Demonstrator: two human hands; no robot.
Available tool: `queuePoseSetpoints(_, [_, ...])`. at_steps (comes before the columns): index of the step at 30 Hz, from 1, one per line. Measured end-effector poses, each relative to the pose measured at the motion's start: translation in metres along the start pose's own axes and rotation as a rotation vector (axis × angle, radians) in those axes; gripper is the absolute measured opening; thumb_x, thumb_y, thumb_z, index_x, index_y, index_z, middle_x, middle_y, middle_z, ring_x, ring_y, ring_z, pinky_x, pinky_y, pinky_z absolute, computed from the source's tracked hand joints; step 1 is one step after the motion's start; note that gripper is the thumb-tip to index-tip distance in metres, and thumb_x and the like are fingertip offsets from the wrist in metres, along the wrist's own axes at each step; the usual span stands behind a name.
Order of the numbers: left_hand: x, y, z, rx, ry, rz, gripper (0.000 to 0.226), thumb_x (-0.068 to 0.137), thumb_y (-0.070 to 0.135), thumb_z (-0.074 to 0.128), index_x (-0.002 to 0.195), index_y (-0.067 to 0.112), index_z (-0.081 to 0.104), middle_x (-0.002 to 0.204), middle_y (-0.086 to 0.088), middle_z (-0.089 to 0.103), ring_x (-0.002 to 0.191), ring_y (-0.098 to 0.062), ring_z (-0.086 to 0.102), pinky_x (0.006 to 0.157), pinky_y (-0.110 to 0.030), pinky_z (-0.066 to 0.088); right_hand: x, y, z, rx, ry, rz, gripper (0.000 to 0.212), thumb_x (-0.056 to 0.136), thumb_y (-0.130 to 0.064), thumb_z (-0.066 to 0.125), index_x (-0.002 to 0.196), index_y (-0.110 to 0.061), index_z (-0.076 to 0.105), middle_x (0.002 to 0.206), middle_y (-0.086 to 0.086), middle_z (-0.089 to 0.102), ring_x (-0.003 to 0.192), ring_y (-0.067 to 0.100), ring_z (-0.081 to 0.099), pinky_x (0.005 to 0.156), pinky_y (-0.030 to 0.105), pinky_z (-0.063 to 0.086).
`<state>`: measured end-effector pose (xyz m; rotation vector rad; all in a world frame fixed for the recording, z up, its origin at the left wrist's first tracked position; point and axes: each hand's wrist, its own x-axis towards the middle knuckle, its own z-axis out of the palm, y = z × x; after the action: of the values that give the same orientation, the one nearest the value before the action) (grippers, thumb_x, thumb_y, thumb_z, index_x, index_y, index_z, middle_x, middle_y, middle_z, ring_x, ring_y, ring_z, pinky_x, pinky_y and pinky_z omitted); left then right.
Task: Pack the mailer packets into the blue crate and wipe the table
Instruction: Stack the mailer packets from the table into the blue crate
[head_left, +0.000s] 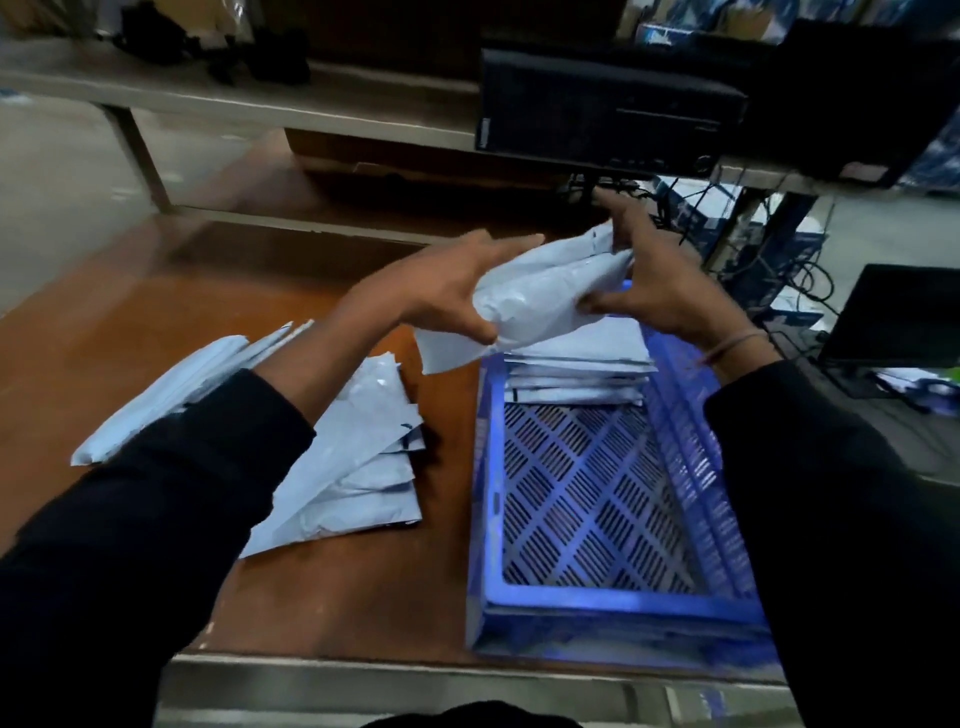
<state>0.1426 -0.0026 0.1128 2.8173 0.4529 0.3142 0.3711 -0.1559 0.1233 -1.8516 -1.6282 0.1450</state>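
Both hands up over the far end of the crate (613, 603), holding a bundle (540, 296) of pale mailer packets between them. Left hand (441, 291) at the bundle's near left end, thumb pressed under and against it, fingers stretched straight along its far side. Right hand (660, 270) at the right end, thumb pressed into the near face, fingers wrapped round the far edge. Bundle tilted, right end higher, left lower corner hanging just past the crate's left rim. Thin band (737, 345) round the right wrist; dark sleeves on both arms.

In the crate, at its far end directly beneath the bundle, a stack (576, 374) of packets lying flat. Near half of the crate floor bare, lattice showing. Crate standing on the right side of the brown table (130, 332), near wall close to the table's front edge.

Left of the crate, on the table, a loose pile (363, 452) of more packets, fanned and overlapping, partly hidden by the left forearm. Another flat packet (171, 384) sticking out left of that forearm; whether touching the pile, cannot tell.

Beyond the table, a lower shelf with a black computer case (608, 104) on its side. At far right, a tangle of cables (800, 275) and a dark laptop (898, 312). No cloth in sight.
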Motion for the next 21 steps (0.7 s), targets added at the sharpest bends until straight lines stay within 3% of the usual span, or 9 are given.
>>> queuePoseSetpoints(5, [0.04, 0.044, 0.006, -0.037, 0.031, 0.043, 0.086, 0.062, 0.044, 0.085, 0.138, 0.027, 0.05, 0.129, 0.0, 0.063, 0.115, -0.022, 0.06, 0.095, -0.041, 0.051, -0.038, 0.044, -0.043, 0.165, 0.045, 0.18, 0.083, 0.072, -0.001, 0.086, 0.141, -0.013, 0.042, 0.122, 0.0, 0.058, 0.107, 0.008, 0.06, 0.095, 0.025, 0.054])
queuePoseSetpoints(8, [0.061, 0.058, 0.024, -0.068, -0.057, -0.038, 0.083, 0.059, 0.055, 0.087, 0.127, 0.025, 0.05, 0.124, 0.001, 0.064, 0.108, -0.021, 0.061, 0.092, -0.046, 0.053, -0.061, 0.065, -0.054, 0.296, 0.009, 0.355, 0.071, 0.08, 0.01, 0.074, 0.138, -0.011, 0.038, 0.112, -0.004, 0.061, 0.094, 0.001, 0.066, 0.079, 0.018, 0.057])
queuePoseSetpoints(10, [0.073, 0.059, 0.043, -0.083, -0.177, -0.091, 0.076, 0.065, 0.056, 0.089, 0.123, 0.022, 0.053, 0.121, 0.003, 0.064, 0.105, -0.02, 0.062, 0.094, -0.047, 0.052, -0.071, 0.081, -0.05, 0.328, -0.029, 0.49, 0.069, 0.08, 0.002, 0.078, 0.135, -0.016, 0.041, 0.112, 0.006, 0.067, 0.095, 0.013, 0.071, 0.077, 0.034, 0.063])
queuePoseSetpoints(12, [0.083, 0.058, 0.061, -0.108, -0.339, -0.132, 0.071, 0.07, 0.057, 0.086, 0.124, 0.022, 0.056, 0.122, 0.004, 0.062, 0.106, -0.019, 0.063, 0.096, -0.046, 0.053, -0.075, 0.098, -0.039, 0.216, -0.024, 0.572, 0.066, 0.063, -0.02, 0.089, 0.12, -0.025, 0.057, 0.111, 0.009, 0.069, 0.098, 0.028, 0.072, 0.079, 0.054, 0.061])
queuePoseSetpoints(13, [0.088, 0.057, 0.071, -0.103, -0.428, -0.154, 0.072, 0.072, 0.058, 0.085, 0.127, 0.023, 0.055, 0.124, 0.005, 0.061, 0.108, -0.02, 0.062, 0.098, -0.045, 0.053, -0.077, 0.109, -0.027, 0.15, -0.045, 0.594, 0.064, 0.054, -0.027, 0.087, 0.113, -0.023, 0.062, 0.108, 0.008, 0.07, 0.097, 0.03, 0.071, 0.079, 0.056, 0.06])
queuePoseSetpoints(15, [0.096, 0.054, 0.094, -0.016, -0.589, -0.186, 0.071, 0.077, 0.056, 0.083, 0.131, 0.019, 0.055, 0.124, 0.004, 0.058, 0.109, -0.022, 0.06, 0.099, -0.04, 0.052, -0.081, 0.126, 0.006, 0.088, -0.135, 0.695, 0.071, 0.049, -0.031, 0.075, 0.115, -0.009, 0.061, 0.108, 0.014, 0.069, 0.098, 0.033, 0.068, 0.083, 0.053, 0.059])
queuePoseSetpoints(17, [0.105, 0.047, 0.119, 0.081, -0.696, -0.182, 0.068, 0.078, 0.058, 0.081, 0.125, 0.014, 0.059, 0.118, -0.004, 0.062, 0.1, -0.025, 0.06, 0.094, -0.041, 0.053, -0.086, 0.121, 0.038, 0.077, -0.23, 0.804, 0.051, 0.061, -0.019, 0.068, 0.107, 0.002, 0.061, 0.101, 0.02, 0.069, 0.089, 0.035, 0.069, 0.07, 0.047, 0.059])
queuePoseSetpoints(19, [0.111, 0.042, 0.142, 0.166, -0.761, -0.188, 0.069, 0.078, 0.063, 0.078, 0.121, 0.013, 0.059, 0.109, -0.005, 0.062, 0.097, -0.029, 0.062, 0.093, -0.046, 0.055, -0.084, 0.125, 0.057, 0.047, -0.281, 0.873, 0.015, 0.078, -0.007, 0.067, 0.091, -0.003, 0.059, 0.091, 0.015, 0.065, 0.078, 0.028, 0.064, 0.058, 0.034, 0.052])
queuePoseSetpoints(21, [0.117, 0.032, 0.164, 0.276, -0.769, -0.164, 0.075, 0.083, 0.062, 0.072, 0.134, 0.01, 0.055, 0.123, -0.006, 0.059, 0.108, -0.032, 0.061, 0.1, -0.052, 0.052, -0.081, 0.131, 0.069, 0.038, -0.313, 0.913, 0.013, 0.086, -0.006, 0.065, 0.092, -0.011, 0.054, 0.099, 0.017, 0.059, 0.084, 0.026, 0.056, 0.064, 0.031, 0.046])
